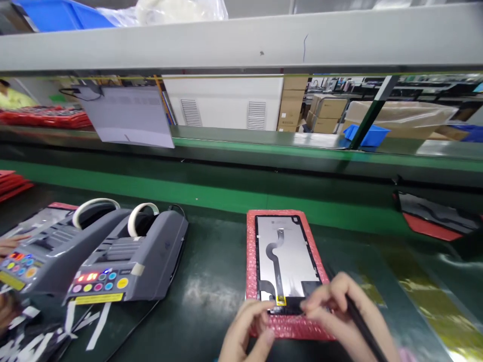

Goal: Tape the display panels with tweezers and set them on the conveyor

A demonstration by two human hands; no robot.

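Observation:
A tablet-sized display panel (294,256) lies back side up on a pink bubble-wrap sheet (252,261). Its back is silver with a black border, and a dark grey flex cable (277,266) curves down it to a yellow-edged patch (281,300). At the panel's lower left corner is my left hand (249,329), index fingertip at the edge and thumb apart from it. My right hand (343,311) is over the lower right corner, thumb and index finger pinched together. A slim black pen-shaped tool (358,322) passes between its fingers; its type is unclear.
Two grey tape dispensers (128,256) stand at left, with cut white strips (98,327) before them. Another person's hand (13,245) shows at the left edge. Yellowish tape (426,296) lies at right, near another panel (437,211). A shelf (241,42) crosses overhead.

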